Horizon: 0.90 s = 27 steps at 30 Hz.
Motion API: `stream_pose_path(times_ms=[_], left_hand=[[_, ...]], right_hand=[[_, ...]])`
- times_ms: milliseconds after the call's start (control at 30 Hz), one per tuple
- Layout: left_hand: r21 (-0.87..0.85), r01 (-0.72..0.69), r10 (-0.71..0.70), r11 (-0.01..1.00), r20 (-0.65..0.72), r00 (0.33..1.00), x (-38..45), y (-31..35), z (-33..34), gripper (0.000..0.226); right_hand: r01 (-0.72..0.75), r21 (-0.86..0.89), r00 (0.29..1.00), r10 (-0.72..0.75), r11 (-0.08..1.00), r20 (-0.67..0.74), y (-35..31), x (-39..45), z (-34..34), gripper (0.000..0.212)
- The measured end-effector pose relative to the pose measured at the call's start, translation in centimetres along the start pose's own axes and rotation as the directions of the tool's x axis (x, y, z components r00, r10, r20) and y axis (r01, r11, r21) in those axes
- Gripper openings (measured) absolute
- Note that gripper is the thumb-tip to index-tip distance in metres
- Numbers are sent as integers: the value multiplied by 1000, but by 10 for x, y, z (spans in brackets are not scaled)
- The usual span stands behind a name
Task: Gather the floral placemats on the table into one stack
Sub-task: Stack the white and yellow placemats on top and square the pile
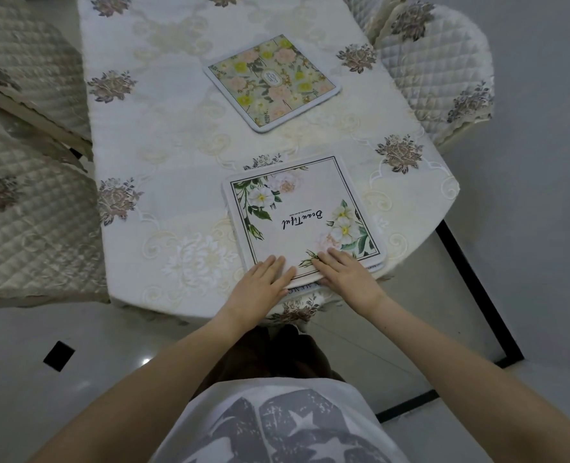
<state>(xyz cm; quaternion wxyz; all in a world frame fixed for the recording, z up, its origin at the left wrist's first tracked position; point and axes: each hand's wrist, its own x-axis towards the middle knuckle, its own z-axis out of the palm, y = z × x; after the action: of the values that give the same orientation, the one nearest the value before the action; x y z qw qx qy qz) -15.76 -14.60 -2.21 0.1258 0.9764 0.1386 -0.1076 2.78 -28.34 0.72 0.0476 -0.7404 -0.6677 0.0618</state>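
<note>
A white placemat [302, 215] with white flowers, a dark border line and the word "Beautiful" lies at the table's near edge, on top of at least one other mat whose rim shows beneath it. My left hand [260, 284] rests flat on its near left corner. My right hand [347, 272] lies flat on its near right corner, thumb at the mat's edge. Farther back, a second placemat [271, 82] with pink and yellow flowers lies alone, turned at an angle.
The table [163, 162] wears a pale embroidered cloth with brown flower motifs. Quilted chair covers stand at the left [33, 208] and the far right [433, 71]. Grey tiled floor [527, 195] with a black line runs along the right.
</note>
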Motion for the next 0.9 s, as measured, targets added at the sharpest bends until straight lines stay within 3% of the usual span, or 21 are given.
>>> stream_pose_path(times_ms=[133, 233, 400, 600, 733, 900], left_hand=[[106, -41, 39, 993, 23, 999, -2, -4, 6, 54], [142, -62, 59, 988, 23, 998, -4, -5, 5, 56], [14, -109, 109, 994, 12, 994, -2, -9, -14, 53], [-137, -142, 120, 980, -160, 980, 20, -15, -60, 47], [-140, -203, 159, 969, -272, 949, 39, -7, -92, 44], [-159, -281, 208, 946, -364, 908, 66, 17, -115, 38]], right_hand=[[-83, 128, 991, 69, 988, 115, 0, -4, 6, 53], [-140, 204, 987, 120, 969, 112, -1, -6, 9, 56], [-304, 343, 952, 275, 889, 130, -9, 0, 4, 57], [-463, 445, 833, 548, 766, -78, -24, 7, -23, 47], [-490, 414, 762, 607, 767, -223, -19, 0, -47, 46], [-552, 374, 699, 658, 745, -280, 2, -23, -63, 46]])
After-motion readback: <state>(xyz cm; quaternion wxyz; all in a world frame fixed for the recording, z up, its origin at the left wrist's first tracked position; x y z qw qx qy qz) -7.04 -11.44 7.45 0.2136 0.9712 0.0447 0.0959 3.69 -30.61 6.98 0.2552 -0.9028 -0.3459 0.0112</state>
